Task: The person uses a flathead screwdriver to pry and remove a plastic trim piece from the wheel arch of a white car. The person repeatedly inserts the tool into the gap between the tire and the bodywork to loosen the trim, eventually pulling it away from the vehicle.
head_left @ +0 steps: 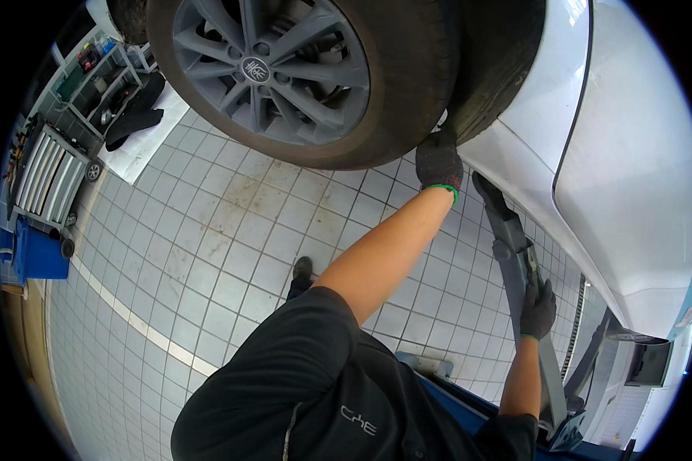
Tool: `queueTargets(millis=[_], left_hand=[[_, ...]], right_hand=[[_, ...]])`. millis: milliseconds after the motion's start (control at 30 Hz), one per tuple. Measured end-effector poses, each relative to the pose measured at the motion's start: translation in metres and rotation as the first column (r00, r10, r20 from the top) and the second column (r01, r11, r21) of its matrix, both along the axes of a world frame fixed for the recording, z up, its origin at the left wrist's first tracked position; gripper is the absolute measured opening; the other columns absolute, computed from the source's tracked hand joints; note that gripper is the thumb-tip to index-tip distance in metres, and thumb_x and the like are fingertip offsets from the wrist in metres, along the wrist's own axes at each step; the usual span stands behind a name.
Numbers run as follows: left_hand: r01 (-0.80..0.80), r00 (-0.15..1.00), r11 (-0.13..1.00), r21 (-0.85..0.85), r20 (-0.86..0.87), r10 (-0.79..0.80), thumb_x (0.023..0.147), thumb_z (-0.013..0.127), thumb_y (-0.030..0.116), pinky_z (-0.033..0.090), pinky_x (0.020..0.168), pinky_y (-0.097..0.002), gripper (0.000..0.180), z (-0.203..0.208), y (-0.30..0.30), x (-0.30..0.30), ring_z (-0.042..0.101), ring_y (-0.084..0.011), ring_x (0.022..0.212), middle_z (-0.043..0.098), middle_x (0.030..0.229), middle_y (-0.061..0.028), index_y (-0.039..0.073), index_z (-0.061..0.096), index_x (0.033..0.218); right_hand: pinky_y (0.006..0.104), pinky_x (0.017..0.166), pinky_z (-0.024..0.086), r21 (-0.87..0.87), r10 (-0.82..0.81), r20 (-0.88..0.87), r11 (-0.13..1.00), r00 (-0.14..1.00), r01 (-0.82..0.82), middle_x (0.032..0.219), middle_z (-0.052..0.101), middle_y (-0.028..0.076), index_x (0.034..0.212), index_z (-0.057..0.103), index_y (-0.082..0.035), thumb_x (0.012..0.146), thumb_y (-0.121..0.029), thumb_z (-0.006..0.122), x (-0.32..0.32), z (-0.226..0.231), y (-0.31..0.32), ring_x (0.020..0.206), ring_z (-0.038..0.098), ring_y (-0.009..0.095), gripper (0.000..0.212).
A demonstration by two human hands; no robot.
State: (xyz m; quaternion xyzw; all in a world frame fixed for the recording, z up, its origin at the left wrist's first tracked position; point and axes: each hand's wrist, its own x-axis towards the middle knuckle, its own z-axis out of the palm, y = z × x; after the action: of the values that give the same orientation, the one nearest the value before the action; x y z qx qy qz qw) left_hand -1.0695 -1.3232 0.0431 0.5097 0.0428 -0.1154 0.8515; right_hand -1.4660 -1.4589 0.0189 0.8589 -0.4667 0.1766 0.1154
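Note:
A raised white car (630,146) fills the upper right, its grey alloy wheel (273,73) hanging at the top. My left hand (440,160), in a dark glove with a green cuff, reaches up between the tyre (411,92) and the lower edge of the body at the wheel arch (500,77). Its fingers are mostly hidden there, beside a small bright part. Lower right, my gloved right hand (538,311) is closed around the edge of a long grey lift arm (514,269), which slants beneath the car's sill.
A silver tool cabinet (52,173) on wheels stands at the left, with a blue bin (42,252) near it. Behind is a shelf rack (104,88) beside a white sheet (142,146) bearing dark parts. Blue lift structure (457,403) lies close to my body. The floor (231,223) is tiled.

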Motion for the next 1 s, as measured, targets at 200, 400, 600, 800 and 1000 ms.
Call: queueTargets(millis=[200,400,600,800,1000], left_hand=[[0.072,0.996,0.994,0.080,0.039,-0.075,0.093,0.063,0.040,0.046,0.081,-0.0378,0.046,-0.004,0.011,0.012,0.062,-0.0243,0.087,0.069,0.090,-0.0130,-0.005,0.071,0.098],[0.417,0.882,0.782,-0.464,-0.001,-0.471,0.099,0.066,0.031,0.039,0.070,-0.0260,0.025,-0.067,0.041,0.009,0.046,-0.0083,0.074,0.051,0.077,0.0063,0.006,0.067,0.096],[0.737,0.607,0.661,0.144,0.289,-0.740,0.099,0.063,0.036,0.034,0.117,-0.0332,0.069,-0.089,0.131,0.011,0.044,-0.0237,0.140,0.047,0.151,-0.0182,-0.002,0.039,0.151],[0.645,0.335,0.503,0.575,0.379,-0.863,0.097,0.063,0.039,0.032,0.120,-0.0391,0.087,-0.028,0.149,0.046,0.039,-0.0345,0.147,0.037,0.158,-0.0277,-0.001,0.018,0.161],[0.526,0.206,0.451,0.721,0.406,-0.890,0.093,0.065,0.037,0.035,0.117,-0.0400,0.089,-0.046,0.118,0.065,0.043,-0.0389,0.143,0.037,0.156,-0.0301,0.002,0.019,0.161]], right_hand=[[0.0506,0.093,0.051,-0.029,0.231,-0.108,0.971,0.967,-0.235,0.116,0.067,0.022,0.132,0.059,-0.004,0.089,-0.040,0.073,0.003,0.014,0.012,0.108,0.064,0.042,0.058],[0.0506,0.084,0.052,0.280,0.056,0.025,0.958,0.998,-0.060,0.103,0.068,0.025,0.116,0.062,-0.002,0.089,-0.036,0.075,-0.002,0.001,0.040,0.096,0.065,0.045,0.045],[0.0328,0.078,0.053,0.697,-0.158,0.673,0.464,0.723,-0.547,0.090,0.068,0.006,0.109,0.065,-0.001,0.099,-0.028,0.064,0.162,-0.041,0.183,0.083,0.065,0.016,0.029],[0.0364,0.094,0.051,0.529,-0.133,0.827,0.511,0.547,-0.677,0.113,0.072,0.013,0.127,0.063,0.000,0.098,-0.022,0.063,0.302,-0.045,0.225,0.105,0.068,0.024,0.036],[0.0387,0.093,0.053,0.497,-0.124,0.833,0.595,0.539,-0.631,0.122,0.069,0.016,0.133,0.056,-0.001,0.097,-0.016,0.061,0.338,-0.089,0.207,0.108,0.068,0.030,0.040]])
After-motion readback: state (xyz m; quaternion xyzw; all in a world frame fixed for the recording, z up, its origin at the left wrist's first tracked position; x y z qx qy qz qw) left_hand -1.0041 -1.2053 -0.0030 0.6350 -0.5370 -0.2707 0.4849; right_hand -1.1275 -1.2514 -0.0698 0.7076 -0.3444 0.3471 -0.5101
